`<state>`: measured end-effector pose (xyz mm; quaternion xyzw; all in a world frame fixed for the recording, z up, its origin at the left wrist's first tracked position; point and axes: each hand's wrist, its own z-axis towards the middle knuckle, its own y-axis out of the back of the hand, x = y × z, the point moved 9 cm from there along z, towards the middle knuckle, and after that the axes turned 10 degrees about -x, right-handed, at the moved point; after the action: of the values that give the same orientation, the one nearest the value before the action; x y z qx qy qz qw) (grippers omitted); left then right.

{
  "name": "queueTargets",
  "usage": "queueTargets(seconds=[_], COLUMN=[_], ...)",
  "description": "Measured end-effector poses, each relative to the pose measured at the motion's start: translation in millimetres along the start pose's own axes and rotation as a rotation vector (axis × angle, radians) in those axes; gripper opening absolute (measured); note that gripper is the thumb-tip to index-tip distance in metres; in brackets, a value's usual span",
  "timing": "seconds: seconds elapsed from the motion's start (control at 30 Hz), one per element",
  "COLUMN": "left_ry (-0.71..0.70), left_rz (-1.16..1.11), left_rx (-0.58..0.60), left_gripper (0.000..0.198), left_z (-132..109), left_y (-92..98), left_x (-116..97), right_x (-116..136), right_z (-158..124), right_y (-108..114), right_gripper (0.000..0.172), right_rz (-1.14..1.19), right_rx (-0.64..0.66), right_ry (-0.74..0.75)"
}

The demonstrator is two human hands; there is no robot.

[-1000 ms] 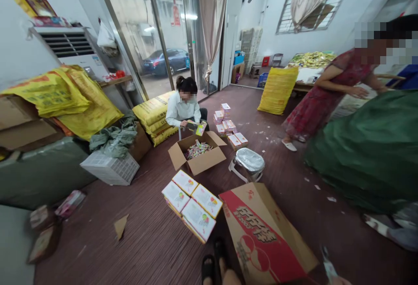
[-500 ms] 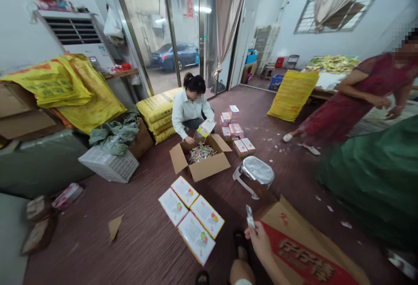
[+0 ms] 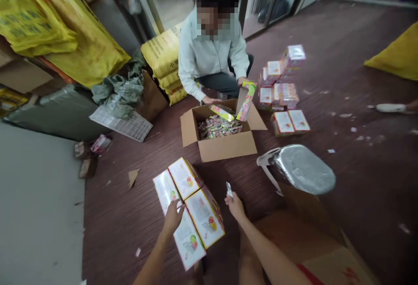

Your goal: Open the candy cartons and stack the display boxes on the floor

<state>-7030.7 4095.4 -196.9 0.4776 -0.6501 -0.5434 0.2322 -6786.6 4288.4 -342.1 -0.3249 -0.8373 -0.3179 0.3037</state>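
My left hand (image 3: 173,217) reaches down onto a stack of white printed boxes (image 3: 189,209) on the floor; its fingers rest on a box top, spread. My right hand (image 3: 234,204) hovers beside the stack, pinching a small silvery packet (image 3: 229,188). Beyond the stack an open cardboard carton (image 3: 222,139) holds many small colourful packets. A person in a pale shirt (image 3: 212,56) crouches behind the carton, holding a small open box (image 3: 245,100) over it.
A stool with a shiny plastic-wrapped seat (image 3: 302,169) stands to the right of the carton. More white boxes (image 3: 282,89) are piled behind it. Yellow sacks (image 3: 163,54), a green cloth (image 3: 119,89) and a flattened red carton (image 3: 329,261) lie around. Paper scraps dot the floor.
The view has dropped and closed in on the floor. My left hand has come into view and landed on the boxes. My right hand, still pinching the packet, moved toward the stack.
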Motion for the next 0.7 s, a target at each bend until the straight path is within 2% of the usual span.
queueTargets(seconds=[0.07,0.13,0.23,0.33,0.4,0.5,0.63,0.7], left_ry=[-0.015,-0.054,-0.2,-0.287,-0.282,-0.28,-0.289,-0.288], left_rz=[0.031,0.073,0.149,0.219,0.269,0.338,0.376,0.385], left_rx=[-0.03,-0.097,-0.236,-0.311,-0.336,-0.345,-0.337,-0.337], left_gripper=[0.054,0.062,0.066,0.068,0.069,0.07,0.07,0.07], left_z=[36,69,112,139,149,153,153,155], left_y=[-34.3,-59.1,-82.5,-98.4,-104.4,-110.7,-119.1,-123.2], left_x=[-4,-3,-3,1,8,15,15,15], right_x=[12,20,23,15,5,-28,-93,-113], right_z=[40,73,107,127,137,162,225,257], right_y=[-49,-105,-189,-251,-275,-290,-292,-306], right_gripper=[0.025,0.027,0.029,0.028,0.026,0.028,0.035,0.036], right_rz=[0.015,0.001,-0.009,-0.012,0.003,-0.08,-0.401,-0.467], right_rx=[0.076,0.144,0.2,0.207,0.237,0.334,0.398,0.44], right_ry=[0.019,0.027,0.026,0.04,0.085,0.114,0.063,0.074])
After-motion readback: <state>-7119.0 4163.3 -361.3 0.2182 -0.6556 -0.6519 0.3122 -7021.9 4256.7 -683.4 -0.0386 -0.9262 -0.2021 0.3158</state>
